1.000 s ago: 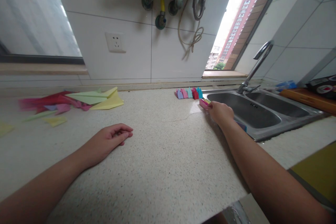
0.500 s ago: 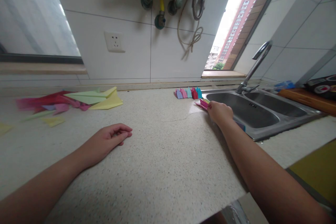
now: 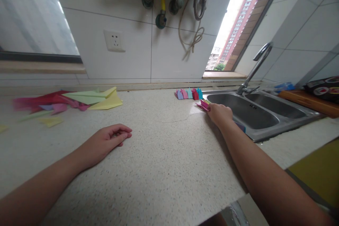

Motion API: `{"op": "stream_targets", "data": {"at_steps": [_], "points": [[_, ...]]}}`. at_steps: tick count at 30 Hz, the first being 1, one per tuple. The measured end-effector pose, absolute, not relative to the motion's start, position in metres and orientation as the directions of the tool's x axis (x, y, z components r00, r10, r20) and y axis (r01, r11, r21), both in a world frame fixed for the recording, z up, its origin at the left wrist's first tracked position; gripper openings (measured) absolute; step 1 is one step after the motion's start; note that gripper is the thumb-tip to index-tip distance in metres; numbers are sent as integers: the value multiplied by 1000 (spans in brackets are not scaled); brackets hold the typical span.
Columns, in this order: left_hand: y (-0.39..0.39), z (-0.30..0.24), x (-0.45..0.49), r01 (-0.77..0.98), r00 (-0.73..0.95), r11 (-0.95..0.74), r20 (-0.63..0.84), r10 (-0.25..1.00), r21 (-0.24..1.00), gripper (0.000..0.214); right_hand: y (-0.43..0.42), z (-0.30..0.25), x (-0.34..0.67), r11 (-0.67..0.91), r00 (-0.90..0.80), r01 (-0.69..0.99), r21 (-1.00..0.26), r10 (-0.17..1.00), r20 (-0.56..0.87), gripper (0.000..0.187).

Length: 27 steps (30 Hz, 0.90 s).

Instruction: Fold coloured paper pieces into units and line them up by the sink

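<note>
On the speckled counter (image 3: 148, 169) lies my left hand (image 3: 112, 139), loosely curled with its fingertips together and nothing showing in it. Beside the sink's near left edge, my right hand (image 3: 219, 113) has its fingers closed on folded pink paper (image 3: 203, 105); a bit of yellow-green shows at its edge. How much paper the fingers cover is hidden. Just beyond stands a row of small origami figures (image 3: 188, 94) in purple, pink, mint, red and blue. Partly behind my right wrist, something blue (image 3: 240, 126) shows; I cannot make out what it is.
A pile of folded papers, with a green paper plane (image 3: 86, 97) and a yellow folded sheet (image 3: 109, 102), lies at the back left. The double steel sink (image 3: 254, 137) with its faucet (image 3: 255, 69) is on the right. A wooden board (image 3: 307, 103) lies beyond it.
The whole view has shifted very slightly. Both hands stay in nearly the same places, with the right still on the pink paper.
</note>
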State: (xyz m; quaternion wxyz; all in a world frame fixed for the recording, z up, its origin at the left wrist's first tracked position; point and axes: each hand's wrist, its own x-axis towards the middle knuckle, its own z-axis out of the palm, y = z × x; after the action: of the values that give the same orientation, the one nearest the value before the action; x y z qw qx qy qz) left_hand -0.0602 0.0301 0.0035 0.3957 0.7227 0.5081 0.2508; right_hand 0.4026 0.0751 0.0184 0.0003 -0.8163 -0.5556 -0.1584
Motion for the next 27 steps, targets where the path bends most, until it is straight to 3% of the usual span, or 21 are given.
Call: {"op": "stream_targets", "data": {"at_steps": [10, 27], "points": [[29, 4, -60, 526, 361, -166, -43, 931, 834, 41, 73, 22, 400, -403, 362, 912, 72, 876, 318, 49], [31, 1, -61, 499, 353, -150, -42, 935, 853, 42, 74, 19, 404, -385, 341, 919, 85, 885, 316, 48]]}}
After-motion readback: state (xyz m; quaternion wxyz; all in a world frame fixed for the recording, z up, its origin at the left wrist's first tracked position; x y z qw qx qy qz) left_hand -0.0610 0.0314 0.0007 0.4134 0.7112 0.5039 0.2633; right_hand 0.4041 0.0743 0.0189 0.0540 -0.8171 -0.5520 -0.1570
